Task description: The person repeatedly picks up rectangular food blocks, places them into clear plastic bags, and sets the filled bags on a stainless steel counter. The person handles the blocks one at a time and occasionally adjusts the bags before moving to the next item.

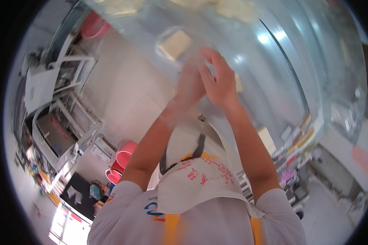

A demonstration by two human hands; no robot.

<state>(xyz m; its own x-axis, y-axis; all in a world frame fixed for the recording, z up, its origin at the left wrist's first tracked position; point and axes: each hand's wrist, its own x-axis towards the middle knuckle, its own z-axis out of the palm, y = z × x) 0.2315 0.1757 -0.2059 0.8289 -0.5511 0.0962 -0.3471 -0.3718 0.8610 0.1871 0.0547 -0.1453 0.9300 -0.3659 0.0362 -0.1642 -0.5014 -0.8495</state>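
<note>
Both my hands are raised close together over a shiny metal work surface (248,49). My left hand (191,76) is blurred and partly behind my right hand, so its fingers cannot be made out. My right hand (222,79) has its thumb and fingers bent with a gap between them, and nothing shows in it. A pale yellow rectangular block (175,44) lies on the surface just beyond my hands. Part of another pale block (238,83) shows beside my right hand. A third pale block (266,140) lies by my right forearm.
Larger pale pieces (236,9) lie at the far edge of the surface. A pink basin (95,26) stands at the upper left, and red and pink buckets (124,156) at the lower left. White metal frames (75,58) stand at the left. Small items (300,137) line the right side.
</note>
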